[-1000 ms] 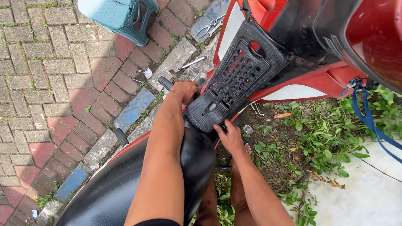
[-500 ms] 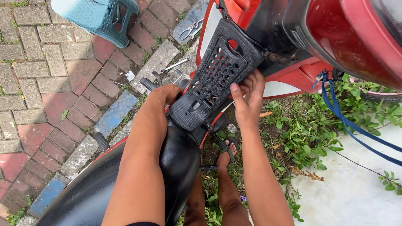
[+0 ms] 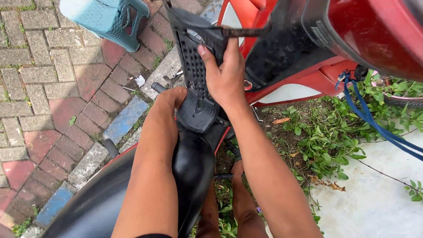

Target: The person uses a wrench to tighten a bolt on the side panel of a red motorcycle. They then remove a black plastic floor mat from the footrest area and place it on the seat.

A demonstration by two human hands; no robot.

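Note:
I look down on a red scooter with a black seat. A black perforated plastic footboard panel stands tilted up from the scooter floor. My right hand lies flat on the panel's upper part, fingers gripping its right edge. My left hand holds the panel's lower left edge, fingers tucked behind it. The panel's lower tongue sits between my two hands, just above the seat's front.
A light blue plastic stool stands on the brick paving at upper left. Small tools lie on the kerb. A blue strap hangs over weeds and a pale concrete slab at right. My bare foot rests below.
My right hand has climbed from the panel's lower edge to its upper part. The panel has swung up to a steeper tilt, and my view has moved closer.

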